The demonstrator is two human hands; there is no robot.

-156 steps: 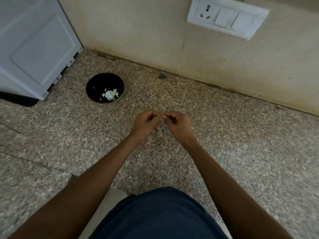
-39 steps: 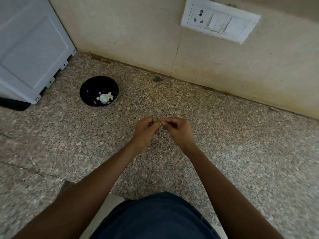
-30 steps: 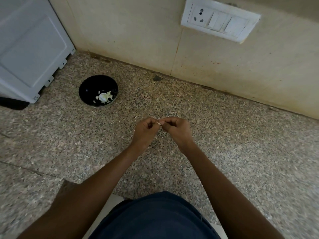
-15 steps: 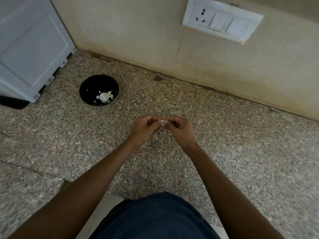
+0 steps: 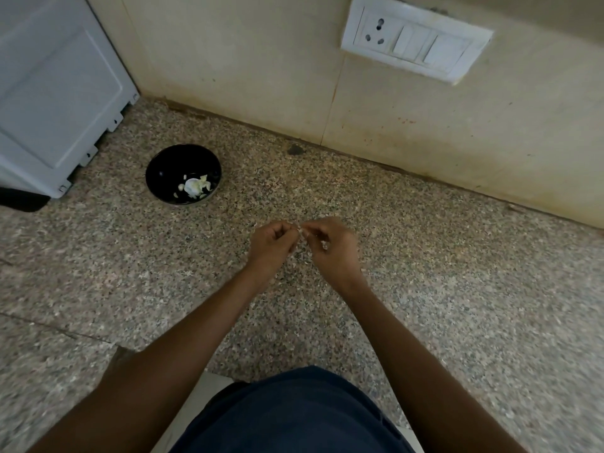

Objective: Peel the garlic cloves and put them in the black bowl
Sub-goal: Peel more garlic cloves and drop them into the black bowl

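We find the left hand [image 5: 274, 245] and right hand [image 5: 330, 248] together over the tabletop [image 5: 457, 273], both pinching a garlic clove [image 5: 300, 229]. We judge it light, firm, papery-skinned; grip its ends. The black bowl [image 5: 170, 165] sits well left.

A speckled granite counter [image 5: 457, 273] runs up to a cream wall along its far edge. Toward the far left corner a black bowl [image 5: 170, 165] sits on the stone, well apart from the near edge, just beside a white appliance [image 5: 55, 93] standing at the left end. A small dark spot [image 5: 295, 150] marks the stone close to the far edge.
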